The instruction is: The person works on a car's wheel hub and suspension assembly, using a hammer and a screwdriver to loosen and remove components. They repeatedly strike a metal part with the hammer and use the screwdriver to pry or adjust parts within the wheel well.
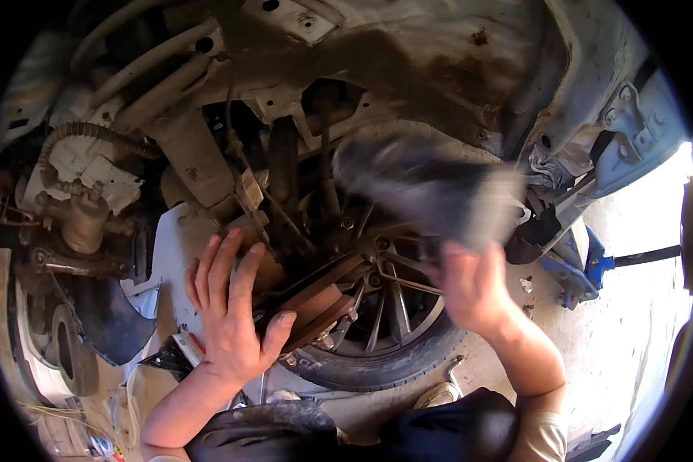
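My left hand (231, 308) has its fingers spread beside the rusty brake disc (319, 316); whether its fingertips touch the metal behind them is unclear. My right hand (476, 286) is closed on a dark grey object (423, 185) with a lighter end, too smeared by motion to identify, raised over the hub area. Below the disc lies an alloy wheel with a black tyre (377, 369) on the floor. Dark suspension arms and rods (285, 215) run behind both hands, partly hidden by the blurred object.
The car's underbody (431, 61) arches overhead. A hose and metal cylinder (83, 227) are at left, near another tyre (73, 358). A blue jack (585, 273) with a dark bar stands at right. My legs (446, 431) and a bent metal tool (454, 373) are at the bottom.
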### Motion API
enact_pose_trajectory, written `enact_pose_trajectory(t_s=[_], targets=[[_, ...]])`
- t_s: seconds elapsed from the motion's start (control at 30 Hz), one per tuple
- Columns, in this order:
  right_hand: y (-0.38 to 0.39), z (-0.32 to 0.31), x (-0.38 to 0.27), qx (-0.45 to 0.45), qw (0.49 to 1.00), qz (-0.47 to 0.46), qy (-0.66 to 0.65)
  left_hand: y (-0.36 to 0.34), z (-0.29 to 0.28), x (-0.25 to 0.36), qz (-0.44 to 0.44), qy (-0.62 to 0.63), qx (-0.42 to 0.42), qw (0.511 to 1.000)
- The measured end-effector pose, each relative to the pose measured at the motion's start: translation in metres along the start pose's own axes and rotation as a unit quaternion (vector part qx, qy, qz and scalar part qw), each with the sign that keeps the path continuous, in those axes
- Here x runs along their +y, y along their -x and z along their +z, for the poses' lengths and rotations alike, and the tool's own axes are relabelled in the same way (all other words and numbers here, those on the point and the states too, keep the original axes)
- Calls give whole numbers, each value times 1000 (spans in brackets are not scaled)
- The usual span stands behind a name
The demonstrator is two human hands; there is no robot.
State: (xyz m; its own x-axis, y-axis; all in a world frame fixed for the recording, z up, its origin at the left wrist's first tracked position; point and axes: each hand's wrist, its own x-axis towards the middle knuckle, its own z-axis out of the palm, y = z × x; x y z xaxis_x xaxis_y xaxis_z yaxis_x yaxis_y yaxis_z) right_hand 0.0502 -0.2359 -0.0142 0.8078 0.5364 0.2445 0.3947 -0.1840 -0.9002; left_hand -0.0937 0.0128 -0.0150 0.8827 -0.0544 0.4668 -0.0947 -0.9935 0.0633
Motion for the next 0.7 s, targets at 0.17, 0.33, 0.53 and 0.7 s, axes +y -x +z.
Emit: enact_pose_trajectory(t_s=[0.17,0.33,0.53,0.7], targets=[[-11,26,40,-81,983,102,126,-1,-1,2,6,-11,1,1000],[-16,1,-11,6,995,98,1,4,-4,1,-3,-3,0,1000],[1,-3,-11,68,994,-44,-74,5,-1,0,-11,8,-10,1000],[-11,36,51,-27,986,40,157,4,1,1,-9,37,7,999]])
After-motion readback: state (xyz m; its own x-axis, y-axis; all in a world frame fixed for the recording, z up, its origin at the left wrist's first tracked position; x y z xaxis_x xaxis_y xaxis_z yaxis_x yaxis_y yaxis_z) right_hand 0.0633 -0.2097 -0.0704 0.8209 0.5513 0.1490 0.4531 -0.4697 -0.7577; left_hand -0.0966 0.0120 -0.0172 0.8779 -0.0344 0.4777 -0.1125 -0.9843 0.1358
